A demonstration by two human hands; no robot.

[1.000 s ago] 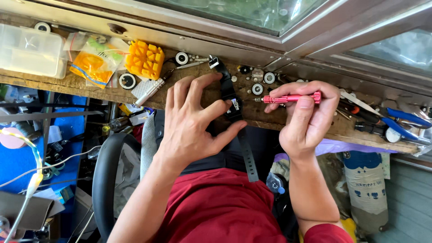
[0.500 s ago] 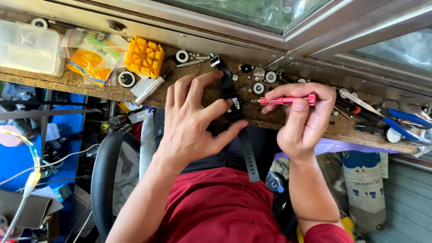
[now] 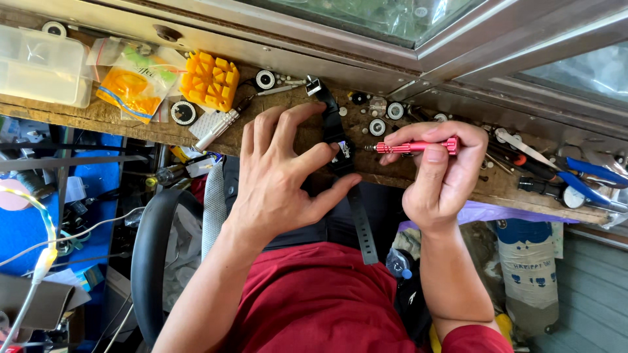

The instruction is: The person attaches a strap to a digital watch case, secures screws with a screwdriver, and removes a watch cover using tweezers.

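The left hand pins a black watch flat on the wooden bench, strap running from bench edge toward the window, while the right hand grips a red screwdriver lying level, tip pointing left toward the watch

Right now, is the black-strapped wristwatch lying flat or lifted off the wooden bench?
Flat. The black-strapped wristwatch lies on the wooden bench, pinned by the left hand, with its strap end hanging over the bench edge.

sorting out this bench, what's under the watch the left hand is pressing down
The watch lies on the wooden bench, its lower strap hanging past the edge. The left hand covers the bench left of it.
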